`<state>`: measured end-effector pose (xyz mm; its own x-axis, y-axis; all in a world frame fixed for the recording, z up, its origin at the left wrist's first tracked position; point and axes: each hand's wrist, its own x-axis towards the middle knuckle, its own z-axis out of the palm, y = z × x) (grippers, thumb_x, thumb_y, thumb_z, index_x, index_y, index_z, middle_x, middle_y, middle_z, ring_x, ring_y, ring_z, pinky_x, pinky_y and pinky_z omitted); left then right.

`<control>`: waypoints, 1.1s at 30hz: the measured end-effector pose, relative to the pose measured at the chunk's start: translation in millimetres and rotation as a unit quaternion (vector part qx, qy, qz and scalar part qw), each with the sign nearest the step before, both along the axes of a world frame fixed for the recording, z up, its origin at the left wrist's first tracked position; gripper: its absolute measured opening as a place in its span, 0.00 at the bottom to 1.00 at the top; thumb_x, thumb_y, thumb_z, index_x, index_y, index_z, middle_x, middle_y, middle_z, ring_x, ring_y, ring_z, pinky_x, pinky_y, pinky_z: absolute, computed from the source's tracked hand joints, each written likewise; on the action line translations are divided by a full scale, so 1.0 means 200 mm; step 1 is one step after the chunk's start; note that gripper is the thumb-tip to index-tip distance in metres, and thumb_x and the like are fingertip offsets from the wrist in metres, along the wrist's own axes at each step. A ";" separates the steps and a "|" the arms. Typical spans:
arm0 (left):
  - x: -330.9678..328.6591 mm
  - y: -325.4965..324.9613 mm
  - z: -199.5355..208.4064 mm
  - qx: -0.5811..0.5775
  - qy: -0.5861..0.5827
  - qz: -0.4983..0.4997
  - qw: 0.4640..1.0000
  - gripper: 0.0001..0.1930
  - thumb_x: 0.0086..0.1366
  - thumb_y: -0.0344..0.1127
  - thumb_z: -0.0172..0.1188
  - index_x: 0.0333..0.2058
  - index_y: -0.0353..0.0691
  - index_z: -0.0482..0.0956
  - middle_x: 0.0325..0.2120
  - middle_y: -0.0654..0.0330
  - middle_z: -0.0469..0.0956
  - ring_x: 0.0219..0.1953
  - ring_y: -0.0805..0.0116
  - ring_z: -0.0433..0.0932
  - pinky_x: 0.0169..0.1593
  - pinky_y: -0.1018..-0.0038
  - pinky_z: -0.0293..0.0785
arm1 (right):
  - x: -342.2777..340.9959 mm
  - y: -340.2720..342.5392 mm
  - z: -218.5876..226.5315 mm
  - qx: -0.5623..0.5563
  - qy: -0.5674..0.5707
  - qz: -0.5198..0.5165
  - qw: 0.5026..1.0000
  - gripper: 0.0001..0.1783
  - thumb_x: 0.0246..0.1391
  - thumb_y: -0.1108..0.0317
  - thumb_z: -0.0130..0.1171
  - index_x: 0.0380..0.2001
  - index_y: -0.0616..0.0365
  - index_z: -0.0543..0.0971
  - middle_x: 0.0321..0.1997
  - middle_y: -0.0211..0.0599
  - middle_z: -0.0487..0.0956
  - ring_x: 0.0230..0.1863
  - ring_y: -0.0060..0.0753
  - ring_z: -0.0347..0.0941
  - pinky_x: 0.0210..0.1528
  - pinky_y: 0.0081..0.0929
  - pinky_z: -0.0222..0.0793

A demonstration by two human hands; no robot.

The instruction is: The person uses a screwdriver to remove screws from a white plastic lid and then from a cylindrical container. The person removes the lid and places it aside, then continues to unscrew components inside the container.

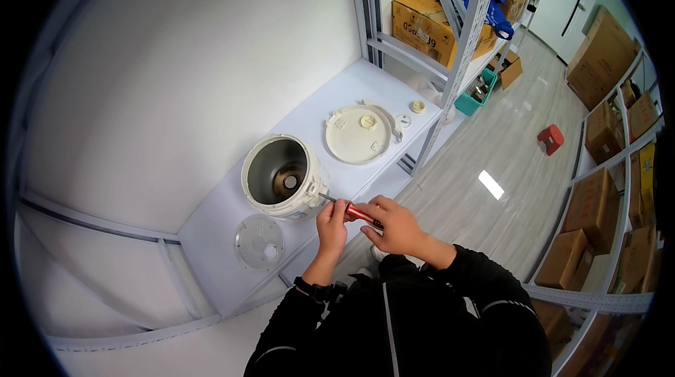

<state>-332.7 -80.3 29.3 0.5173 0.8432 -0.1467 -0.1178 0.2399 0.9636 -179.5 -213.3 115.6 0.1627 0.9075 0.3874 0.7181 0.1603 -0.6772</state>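
Observation:
My right hand (399, 228) is wrapped round the red and black handle of a screwdriver (359, 213). The fingers of my left hand (332, 228) pinch the front of that screwdriver, where the handle meets the shaft. Its thin metal shaft points at the latch side of a white round cooker body (320, 181), probably a rice cooker; whether the tip sits in a screw is too small to tell. The cooker stands topless, its grey inside and brown-stained bottom showing. Beside it lie a round cream lid (344, 143) and a clear perforated disc (250, 242).
The white shelf board (211, 236) runs along the wall. Small round parts (418, 106) lie at its far right end, near a metal upright (470, 32). A red stool (551, 139) stands on the floor; shelves with cardboard boxes (593, 205) line the right. A green bin (477, 93) sits lower down.

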 end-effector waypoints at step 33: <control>-0.03 0.04 0.02 0.008 -0.014 -0.026 1.000 0.14 0.82 0.40 0.58 0.42 0.32 0.82 0.38 0.57 0.86 0.38 0.70 0.84 0.47 0.72 0.80 | 0.07 0.01 -0.08 -0.135 0.114 0.049 0.983 0.27 0.64 0.65 0.71 0.64 0.57 0.79 0.42 0.42 0.84 0.34 0.32 0.81 0.39 0.37 0.78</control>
<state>-339.6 -71.5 33.8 0.5649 0.8166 -0.1185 -0.1321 0.2313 0.9639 -165.5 -210.4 99.6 0.1245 0.9877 0.0942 0.5321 0.0137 -0.8466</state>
